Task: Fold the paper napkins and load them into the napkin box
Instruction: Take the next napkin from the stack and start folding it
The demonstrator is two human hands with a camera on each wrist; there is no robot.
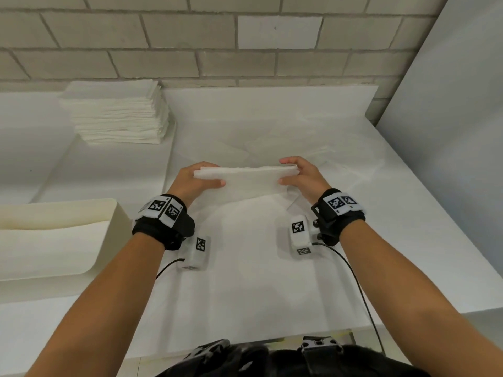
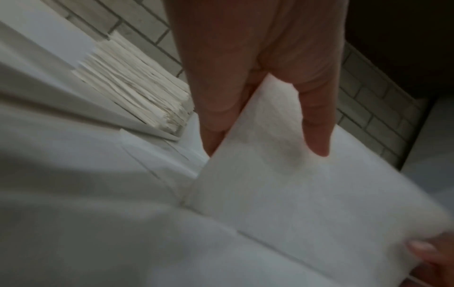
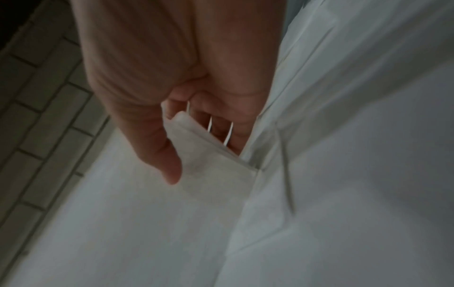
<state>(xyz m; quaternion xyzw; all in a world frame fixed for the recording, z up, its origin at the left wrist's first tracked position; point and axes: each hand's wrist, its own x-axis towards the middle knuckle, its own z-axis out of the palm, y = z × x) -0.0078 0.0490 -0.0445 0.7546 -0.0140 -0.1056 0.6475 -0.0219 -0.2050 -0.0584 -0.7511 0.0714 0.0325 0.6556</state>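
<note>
A white folded paper napkin [image 1: 250, 183] hangs just above the middle of the white table, held at both ends. My left hand [image 1: 196, 180] pinches its left end, thumb on the near face and fingers behind; the left wrist view shows the napkin [image 2: 282, 174] between thumb and fingers. My right hand [image 1: 299, 172] pinches the right end the same way, and the right wrist view shows the napkin [image 3: 211, 165] under the thumb. A tall stack of white napkins [image 1: 117, 112] stands at the back left. The cream napkin box [image 1: 81, 213] lies at the left, near my left forearm.
A brick wall [image 1: 245, 44] runs along the back of the table. A pale panel [image 1: 449, 118] rises on the right side. Thin creased sheets [image 1: 285, 131] cover the table top beyond my hands. A cable [image 1: 359, 289] trails from my right wrist toward the front edge.
</note>
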